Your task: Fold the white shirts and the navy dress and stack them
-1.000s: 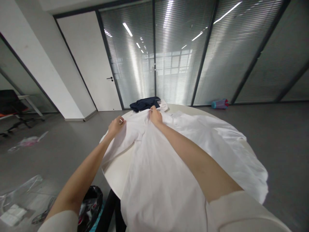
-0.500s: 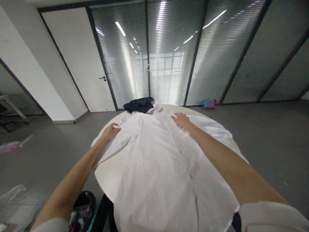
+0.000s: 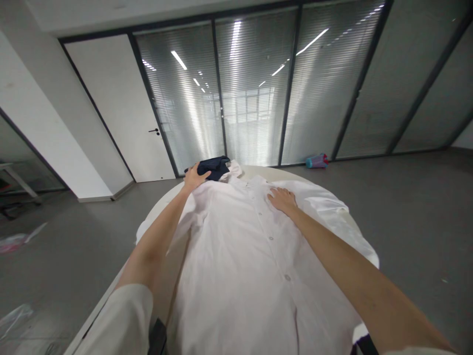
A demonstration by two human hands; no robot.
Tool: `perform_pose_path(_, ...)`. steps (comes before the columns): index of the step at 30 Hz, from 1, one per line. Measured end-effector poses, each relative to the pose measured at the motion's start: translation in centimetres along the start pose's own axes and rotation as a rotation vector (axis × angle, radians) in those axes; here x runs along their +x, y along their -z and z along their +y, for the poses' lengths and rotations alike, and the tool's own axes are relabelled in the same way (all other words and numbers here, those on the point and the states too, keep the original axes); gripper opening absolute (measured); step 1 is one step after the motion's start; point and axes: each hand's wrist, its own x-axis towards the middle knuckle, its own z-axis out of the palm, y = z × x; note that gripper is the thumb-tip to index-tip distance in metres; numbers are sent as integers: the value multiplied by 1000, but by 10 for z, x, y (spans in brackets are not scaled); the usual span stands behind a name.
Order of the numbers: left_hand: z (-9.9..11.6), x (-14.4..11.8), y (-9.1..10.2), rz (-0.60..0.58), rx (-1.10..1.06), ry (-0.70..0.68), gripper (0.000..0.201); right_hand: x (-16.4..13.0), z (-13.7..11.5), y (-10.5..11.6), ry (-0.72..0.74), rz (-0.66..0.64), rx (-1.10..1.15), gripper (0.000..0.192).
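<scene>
White button-front shirt [image 3: 236, 256] lies spread face up on the round white table [image 3: 157, 209], collar at the far edge, hem hanging toward the wearer, button placket running down the middle. Right hand [image 3: 283, 199] rests flat on the shirt's chest just right of the placket, fingers extended and spread, palm down, gripping nothing. Left hand [image 3: 195, 176] reaches across the shirt's left shoulder to the far rim of the table, where a dark navy garment [image 3: 210, 167] lies bunched just beyond the collar; the fingers lie over the near edge of that garment, but whether they have closed on it or only touch it cannot be told from this angle. One sleeve [image 3: 325, 204] of the shirt lies folded and wrinkled beside the right hand. Judgement: the step in hand looks like laying the shirt out flat, with the right hand pinning the cloth while the left deals with the navy garment crowding the collar. A sensible next move would call for a firm pinch on the navy cloth and a pull away from the collar without dragging the shirt, the right palm holding its pressure. Background: glass partition with blinds [image 3: 258, 98], white door [image 3: 111, 108], grey floor, a small teal-and-red object [image 3: 317, 160] by the partition.
</scene>
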Motion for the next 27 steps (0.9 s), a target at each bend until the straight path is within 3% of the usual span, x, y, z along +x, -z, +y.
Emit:
perform_pose_path(2, 14, 2, -13, -49, 55, 105, 90, 0, 1, 0, 7, -1, -6, 52)
perform_pose_path(4, 22, 1, -23, -64, 70, 187, 86, 0, 2, -1, 13, 2, -10, 52)
perform_pose_path(11, 19, -5, -39, 94, -3, 253, 40, -1, 1, 0, 21, 11, -22, 51)
perform_pose_path(20, 3, 21, -27, 306, -386, 363, 20, 1, 3, -2, 28, -5, -43, 51)
perform_pose_path(27, -7, 47, -6, 554, -777, 274, 11, 1, 3, -2, 34, -5, -37, 51)
